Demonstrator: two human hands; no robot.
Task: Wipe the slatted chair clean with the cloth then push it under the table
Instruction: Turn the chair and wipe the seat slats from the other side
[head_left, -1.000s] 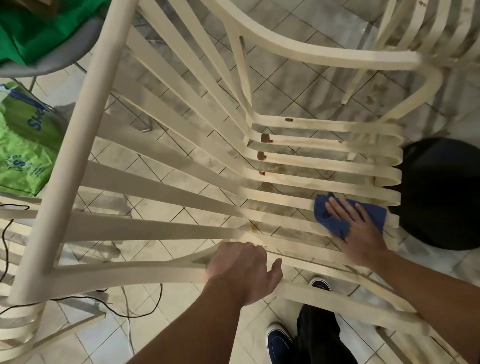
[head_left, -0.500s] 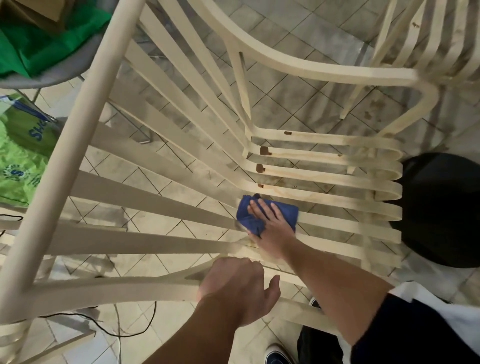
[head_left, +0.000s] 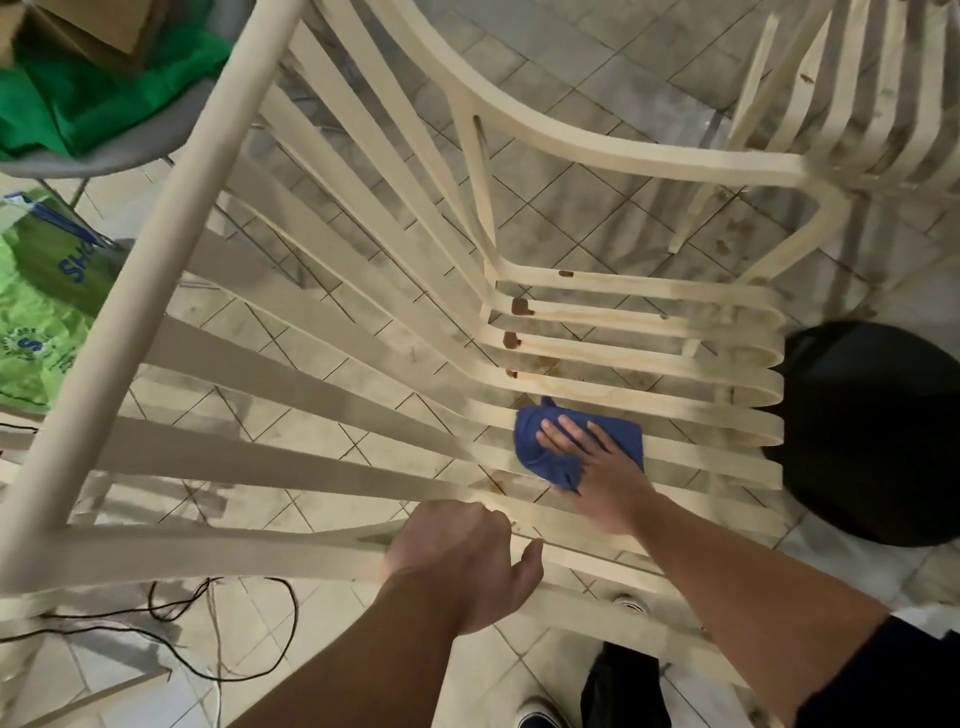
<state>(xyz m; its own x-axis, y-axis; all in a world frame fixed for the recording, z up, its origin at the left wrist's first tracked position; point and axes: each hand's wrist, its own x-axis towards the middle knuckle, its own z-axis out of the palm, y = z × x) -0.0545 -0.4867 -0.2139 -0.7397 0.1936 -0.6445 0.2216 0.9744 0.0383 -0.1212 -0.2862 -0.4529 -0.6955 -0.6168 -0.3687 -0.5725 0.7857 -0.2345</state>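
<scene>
The slatted chair fills most of the view, cream-coloured and seen from above and behind its back, standing on the tiled floor. On its seat, near where the seat slats bend up into the back, lies a crumpled blue cloth. The right hand presses flat on the cloth, its fingers straight and spread across the fabric, so the cloth sits between palm and slat. The left hand grips the near armrest rail, fingers curled over the top edge and thumb sticking out on the near side.

Just beyond the cloth, several brown stains mark the slats at the seat's bend, and the far slats look dull and smeared.

A second slatted chair of the same colour stands at the upper right, close to the first. Right of the seat's front edge is a dark round object, perhaps a stool or a bin; the view is too dim to say. A green printed bag lies on the floor at the left, with green fabric on a grey seat above it. Thin black cables trail over the tiles below the left forearm, and a dark shoe shows at the bottom edge.
</scene>
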